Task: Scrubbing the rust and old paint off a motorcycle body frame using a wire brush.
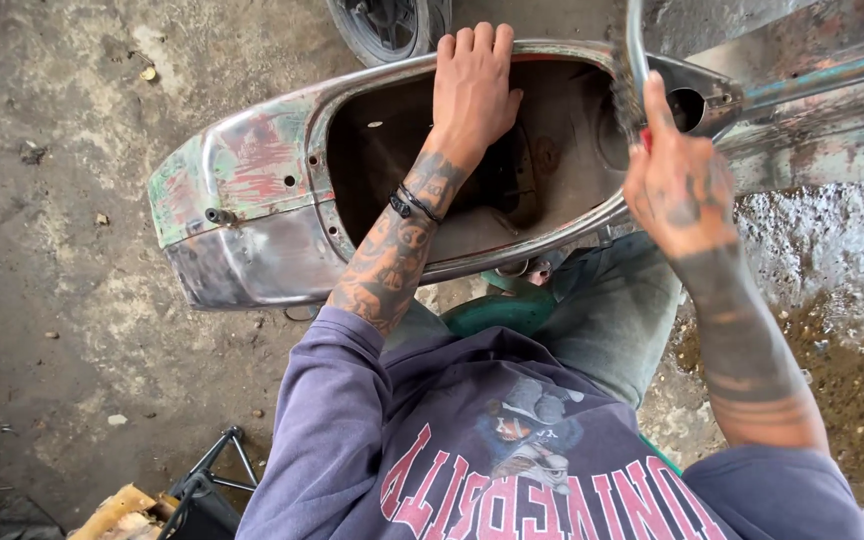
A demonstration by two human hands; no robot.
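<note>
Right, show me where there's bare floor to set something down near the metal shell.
Bare concrete floor lies left of the metal shell, up to the tyre. Crowded: the shell's opening under the left hand, the right hand with the wire brush, and the clutter at bottom left.

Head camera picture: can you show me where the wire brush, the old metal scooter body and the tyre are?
wire brush point(628, 95), head view, on the dark bristles above the right hand point(680, 185).
old metal scooter body point(252, 190), head view, on its worn painted side panel.
tyre point(377, 30), head view, on the black rubber at the top edge.
</note>
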